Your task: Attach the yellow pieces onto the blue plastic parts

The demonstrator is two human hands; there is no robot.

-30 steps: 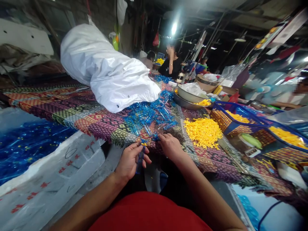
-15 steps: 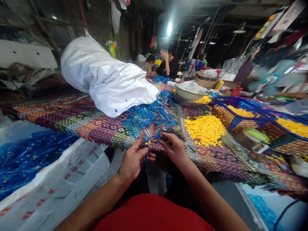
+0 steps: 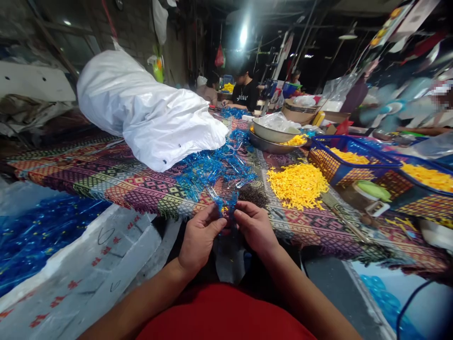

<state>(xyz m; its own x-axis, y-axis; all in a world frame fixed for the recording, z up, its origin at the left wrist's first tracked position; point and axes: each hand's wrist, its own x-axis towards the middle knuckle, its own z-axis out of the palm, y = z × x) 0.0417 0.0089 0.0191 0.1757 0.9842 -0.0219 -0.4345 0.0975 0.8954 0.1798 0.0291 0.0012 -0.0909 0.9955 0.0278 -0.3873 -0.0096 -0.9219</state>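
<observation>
My left hand [image 3: 198, 233] is closed on a clear blue plastic piece [image 3: 220, 203] with a small yellow part in it. Pinched between the fingertips of my right hand [image 3: 255, 225] is another clear blue plastic piece [image 3: 234, 198]. The two pieces are close together at the table's front edge; I cannot tell whether they are joined. Just beyond my hands lies a heap of clear blue plastic pieces [image 3: 208, 170]. A pile of tiny dark parts [image 3: 253, 196] sits beside it, and a mound of yellow plastic parts [image 3: 297, 185] is to the right.
A big white sack [image 3: 148, 113] rests on the patterned cloth [image 3: 141, 193]. Metal bowls [image 3: 272, 144], blue baskets [image 3: 339, 174] of yellow parts and a fan [image 3: 392, 107] stand right. A foam box [image 3: 116, 250] of blue pieces is low left. Co-workers [image 3: 244, 94] sit beyond.
My right hand has moved left and brought its blue piece against or close to the one in my left hand. The view has shifted slightly. A co-worker's hand has dropped from the head.
</observation>
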